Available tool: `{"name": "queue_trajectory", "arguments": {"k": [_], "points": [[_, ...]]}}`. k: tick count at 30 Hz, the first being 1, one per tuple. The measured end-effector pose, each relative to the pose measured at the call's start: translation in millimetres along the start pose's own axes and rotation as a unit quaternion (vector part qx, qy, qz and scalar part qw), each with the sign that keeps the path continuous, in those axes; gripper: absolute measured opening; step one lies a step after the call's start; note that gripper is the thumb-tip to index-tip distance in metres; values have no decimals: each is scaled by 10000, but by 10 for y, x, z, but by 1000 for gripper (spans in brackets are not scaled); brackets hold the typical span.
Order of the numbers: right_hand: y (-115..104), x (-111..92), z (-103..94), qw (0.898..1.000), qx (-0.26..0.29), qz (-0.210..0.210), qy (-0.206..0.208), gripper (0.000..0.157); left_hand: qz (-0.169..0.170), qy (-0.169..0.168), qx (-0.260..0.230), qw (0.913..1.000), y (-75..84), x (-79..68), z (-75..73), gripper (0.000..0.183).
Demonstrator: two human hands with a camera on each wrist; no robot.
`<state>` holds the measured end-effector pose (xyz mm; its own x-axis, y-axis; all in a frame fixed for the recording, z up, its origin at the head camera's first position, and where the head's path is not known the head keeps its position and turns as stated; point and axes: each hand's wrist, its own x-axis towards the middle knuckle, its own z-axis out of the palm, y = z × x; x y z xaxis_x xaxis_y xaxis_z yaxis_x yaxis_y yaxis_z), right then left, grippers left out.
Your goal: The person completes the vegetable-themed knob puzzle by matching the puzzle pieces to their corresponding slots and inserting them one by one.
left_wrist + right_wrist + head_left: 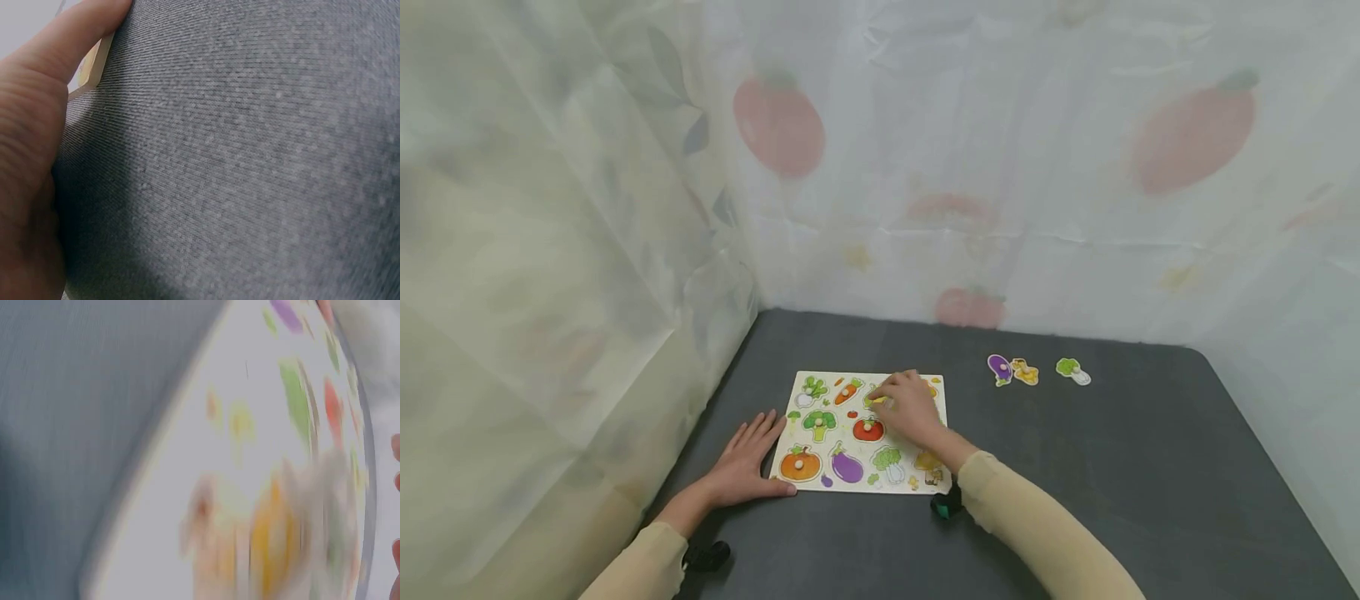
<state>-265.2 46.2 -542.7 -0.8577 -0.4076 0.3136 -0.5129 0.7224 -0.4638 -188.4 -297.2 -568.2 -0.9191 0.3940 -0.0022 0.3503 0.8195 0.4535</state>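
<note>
A pale puzzle board [868, 492] printed with vegetables lies flat on the dark table. My left hand [741, 467] rests flat at its left side, fingers spread, with the thumb along the near left corner. My right hand [910, 408] is over the board's upper right part, its fingertips close over a yellow-green vegetable [876, 400]. In the blurred right wrist view, fingertips [397, 447] show apart at the right edge with nothing between them. A knobbed pumpkin [800, 464], tomato [868, 429], broccoli [819, 423] and carrot [847, 390] sit in the board.
Beyond the board, to the right, lie a loose eggplant piece [1000, 368], a yellow-brown piece [1025, 372] beside it and a bok choy piece [1072, 371]. Patterned pale curtains [1037, 167] hang behind the table [1112, 467] and along its sides.
</note>
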Motion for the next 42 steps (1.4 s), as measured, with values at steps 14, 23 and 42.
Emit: {"name": "queue_trajectory", "arguments": {"k": [14, 23, 42], "points": [[1405, -408, -843, 9770, -620, 1786, 987, 26, -218, -180, 105, 9995, -52, 7, 27, 127], [1630, -473, -964, 9713, -1044, 1939, 901, 26, -232, -216, 83, 9995, -82, 17, 44, 126], [1660, -396, -1031, 9674, -1281, 2136, 456, 20, -264, -222, 88, 9994, -47, 15, 27, 126]]}}
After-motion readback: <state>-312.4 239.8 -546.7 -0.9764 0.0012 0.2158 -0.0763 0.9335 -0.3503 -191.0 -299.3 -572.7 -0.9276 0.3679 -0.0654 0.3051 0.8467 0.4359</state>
